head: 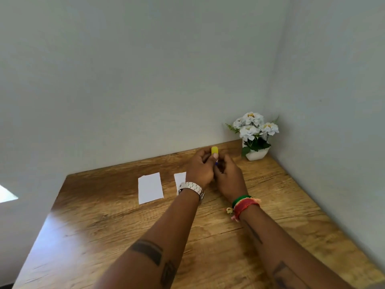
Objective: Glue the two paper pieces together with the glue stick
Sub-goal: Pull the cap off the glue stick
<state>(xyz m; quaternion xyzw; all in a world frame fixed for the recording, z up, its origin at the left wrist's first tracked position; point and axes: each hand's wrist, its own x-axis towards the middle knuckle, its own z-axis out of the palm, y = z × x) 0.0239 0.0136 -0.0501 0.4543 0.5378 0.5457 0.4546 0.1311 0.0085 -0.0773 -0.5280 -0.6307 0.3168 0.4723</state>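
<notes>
Both hands meet above the far middle of the wooden table [104, 226] and hold a glue stick [214, 152] upright between them. Its yellow cap pokes out above the fingers and a bit of blue body shows below. My left hand [201, 168] wraps it from the left, with a thumb near the cap. My right hand [228, 176] grips the lower body from the right. One white paper piece [150, 188] lies flat to the left of the hands. A second white paper piece [179, 178] lies beside it, mostly hidden behind my left wrist.
A white pot of white artificial flowers [255, 135] stands in the far right corner where two walls meet. The table's left edge runs diagonally toward me. A metal watch is on the left wrist, coloured bands on the right.
</notes>
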